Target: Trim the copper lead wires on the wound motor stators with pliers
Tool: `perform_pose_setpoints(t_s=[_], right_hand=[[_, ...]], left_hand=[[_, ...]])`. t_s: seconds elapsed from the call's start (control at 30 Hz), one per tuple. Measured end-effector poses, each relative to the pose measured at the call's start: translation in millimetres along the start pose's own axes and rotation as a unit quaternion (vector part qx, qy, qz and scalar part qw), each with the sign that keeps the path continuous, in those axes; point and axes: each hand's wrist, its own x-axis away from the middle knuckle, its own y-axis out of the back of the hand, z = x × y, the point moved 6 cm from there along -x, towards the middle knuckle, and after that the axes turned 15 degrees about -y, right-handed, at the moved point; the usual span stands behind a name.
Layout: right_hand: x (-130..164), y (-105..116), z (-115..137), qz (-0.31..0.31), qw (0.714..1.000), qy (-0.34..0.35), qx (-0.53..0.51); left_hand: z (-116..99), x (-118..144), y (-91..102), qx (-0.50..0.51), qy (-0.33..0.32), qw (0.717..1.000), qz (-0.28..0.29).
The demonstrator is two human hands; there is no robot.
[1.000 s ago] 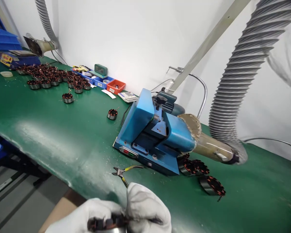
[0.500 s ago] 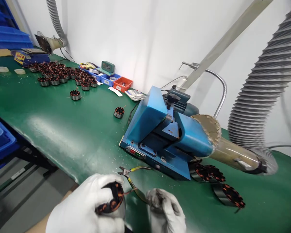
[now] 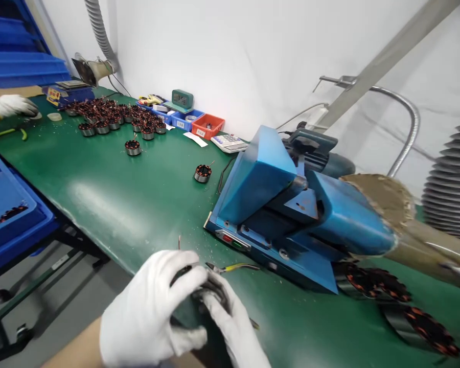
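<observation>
Two white-gloved hands meet at the table's near edge. My left hand (image 3: 153, 306) curls its fingers over a motor stator (image 3: 179, 275), mostly hidden; a thin copper wire sticks up beyond the knuckles. Against its other side, my right hand (image 3: 232, 322) closes, fingertips soiled grey and blurred. Just behind the right hand lie diagonal cutters (image 3: 239, 267) with yellow-and-black handles, partly covered by that hand. A single stator (image 3: 203, 174) stands farther back, left of the blue machine (image 3: 264, 179).
More stators (image 3: 421, 327) lie right of the machine. Many stators (image 3: 111, 115) crowd the far left, near small bins (image 3: 210, 122) and a calculator (image 3: 230, 143). Another person's gloved hand (image 3: 11, 106) reaches in at far left. A blue crate (image 3: 42, 204) stands beside the green table (image 3: 111, 204).
My right hand has moved left to meet my left hand at the stator, which has turned out of sight. The view shifted, and another person's hand appeared at far left.
</observation>
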Motion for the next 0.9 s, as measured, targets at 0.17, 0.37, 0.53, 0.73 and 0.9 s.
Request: perform_pose_setpoints(t_s=[0.17, 0.37, 0.53, 0.73, 0.9], right_hand=[[-10, -18, 19, 0.058, 0.994, -0.002, -0.095], [14, 33, 30, -0.104, 0.961, 0.076, -0.245], [5, 27, -13, -0.136, 0.990, 0.004, -0.041], [-6, 3, -7, -0.168, 0.983, 0.037, 0.068], [3, 6, -8, -0.226, 0.970, 0.039, 0.086]], left_hand=[[11, -14, -23.9, 0.082, -0.038, 0.996, 0.002], [6, 2, -29.1, 0.027, 0.027, 0.997, 0.062], [9, -2, -34.6, 0.013, 0.034, 0.996, 0.077], [14, -8, -42.5, 0.012, 0.053, 0.995, 0.089], [17, -6, -44.0, 0.034, 0.057, 0.995, 0.072]])
